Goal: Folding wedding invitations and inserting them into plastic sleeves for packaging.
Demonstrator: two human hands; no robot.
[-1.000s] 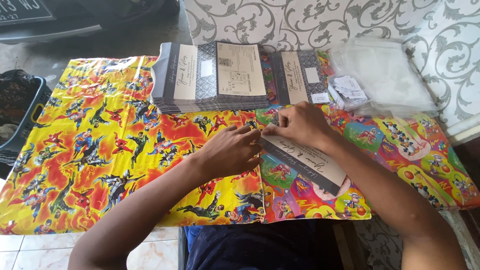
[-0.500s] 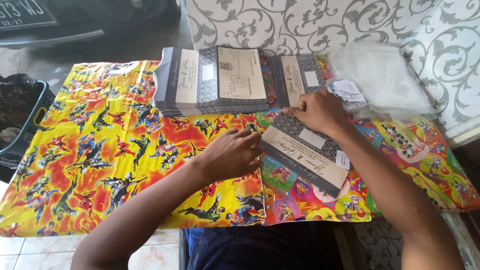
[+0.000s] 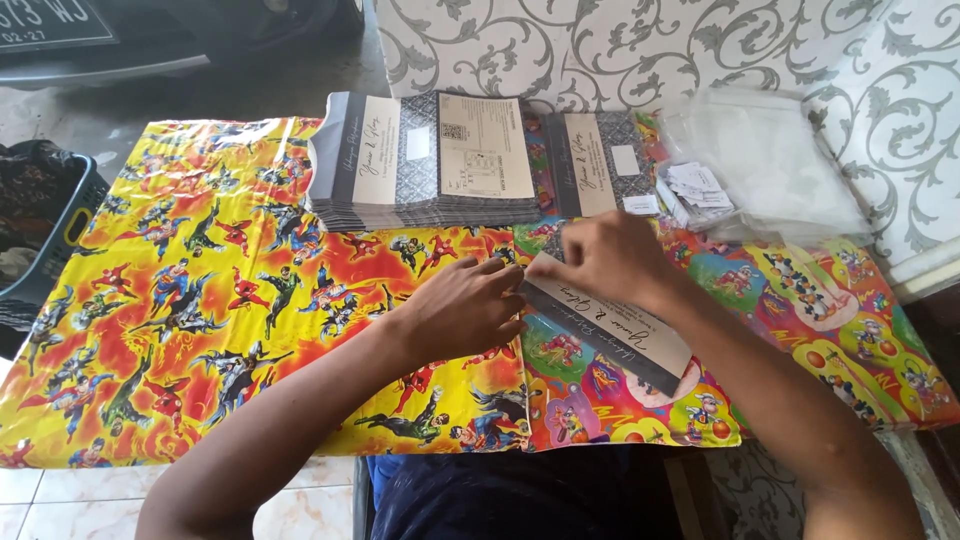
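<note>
A long grey and cream folded card [image 3: 625,338] lies slantwise on the bright cartoon-print table cover [image 3: 200,300] in front of me. My left hand [image 3: 462,312] rests with curled fingers against the card's left end and holds it down. My right hand [image 3: 600,258] grips the card's upper end with its fingertips. Just behind my hands sits a thick stack of the same cards, unfolded [image 3: 430,160], and beside it a smaller pile of folded ones [image 3: 597,165].
Clear plastic sleeves [image 3: 770,160] and small white paper labels [image 3: 698,185] lie at the back right. A dark basket [image 3: 40,230] stands off the table's left edge. A patterned white wall [image 3: 620,50] runs behind.
Half a second ago the card lay open with its grey patterned panel showing; now it is folded into a narrow strip. My right hand has come back from the far pile to the card's end.
</note>
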